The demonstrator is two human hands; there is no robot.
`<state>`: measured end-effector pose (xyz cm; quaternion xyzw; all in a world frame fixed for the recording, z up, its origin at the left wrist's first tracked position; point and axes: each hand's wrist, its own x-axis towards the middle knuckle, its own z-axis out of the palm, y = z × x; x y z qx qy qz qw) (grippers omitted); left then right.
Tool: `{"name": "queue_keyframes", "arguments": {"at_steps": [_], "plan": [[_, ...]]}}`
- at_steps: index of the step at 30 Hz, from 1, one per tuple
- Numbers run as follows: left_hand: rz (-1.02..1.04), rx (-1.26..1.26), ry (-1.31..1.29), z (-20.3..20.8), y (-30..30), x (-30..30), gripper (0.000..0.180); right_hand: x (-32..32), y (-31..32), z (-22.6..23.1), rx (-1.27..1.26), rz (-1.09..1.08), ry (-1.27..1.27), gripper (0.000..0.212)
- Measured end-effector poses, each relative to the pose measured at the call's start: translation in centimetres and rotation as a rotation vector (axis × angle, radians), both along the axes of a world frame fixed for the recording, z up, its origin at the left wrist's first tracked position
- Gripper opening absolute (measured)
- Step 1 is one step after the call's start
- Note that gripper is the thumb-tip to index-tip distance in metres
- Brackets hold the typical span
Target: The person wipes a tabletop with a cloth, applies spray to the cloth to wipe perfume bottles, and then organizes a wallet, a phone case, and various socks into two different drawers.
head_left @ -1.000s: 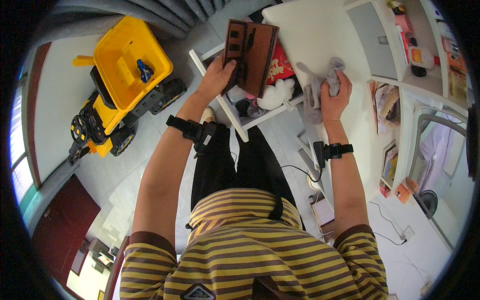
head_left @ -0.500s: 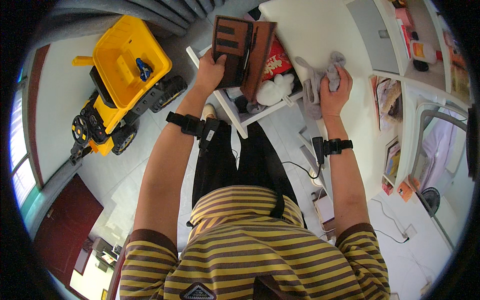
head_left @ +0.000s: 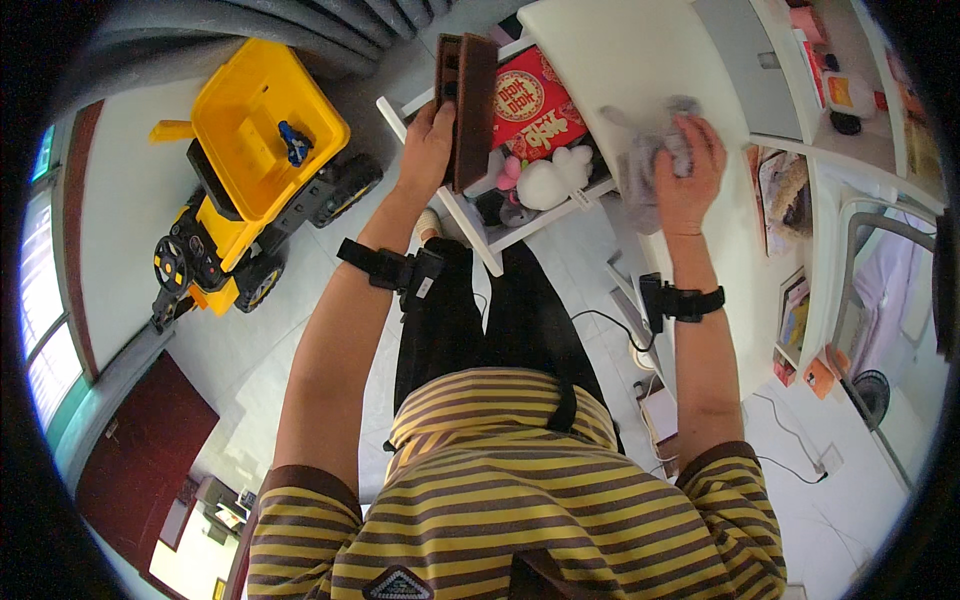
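Note:
My left hand [head_left: 427, 150] grips a brown leather wallet [head_left: 474, 110] by its left side, holding it nearly folded above an open white drawer [head_left: 492, 252]. Inside the drawer lie a red packet [head_left: 530, 100] with gold lettering, a white fluffy toy [head_left: 552, 180] and a small pink item [head_left: 510, 172]. To the right, my right hand [head_left: 692, 178] has its fingers curled around a grey cloth [head_left: 645, 175] on the white desktop [head_left: 640, 60]. Motion smears the cloth, so its exact shape is hard to make out.
A yellow ride-on toy truck [head_left: 265, 150] stands on the floor at left, a small blue toy [head_left: 295, 143] in its bed. Grey curtains [head_left: 300, 30] hang behind it. Shelves [head_left: 850, 170] with books and bottles line the right side. A black cable [head_left: 610, 330] hangs near my right wrist.
The wallet has gone from spread open to nearly folded, uncovering more of the red packet and drawer contents. My right hand has shifted slightly right, dragging at the grey cloth.

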<state>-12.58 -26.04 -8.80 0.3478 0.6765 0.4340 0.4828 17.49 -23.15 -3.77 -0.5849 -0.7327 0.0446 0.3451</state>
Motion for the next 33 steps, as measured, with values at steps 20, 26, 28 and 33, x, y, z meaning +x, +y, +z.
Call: {"name": "queue_keyframes", "arguments": {"at_steps": [20, 26, 28, 33], "plan": [[0.536, 0.330, -0.048, 3.5, -4.6, -5.4, 0.027, -11.0, 4.3, 1.9, -0.121, 0.391, 0.228, 0.044], [0.729, 0.333, -0.128, 2.4, -6.9, -6.9, 0.024, -20.9, -2.2, -3.5, -0.411, 0.592, 0.037, 0.042], [0.721, 0.316, -0.064, 2.7, -7.7, -7.8, 0.023, -20.4, -6.5, -4.5, -0.509, 0.587, -0.061, 0.042], [0.678, 0.286, 0.079, 2.3, -9.3, -9.2, 0.022, -12.0, -12.1, -1.4, -0.801, 0.860, -0.345, 0.041]]}}
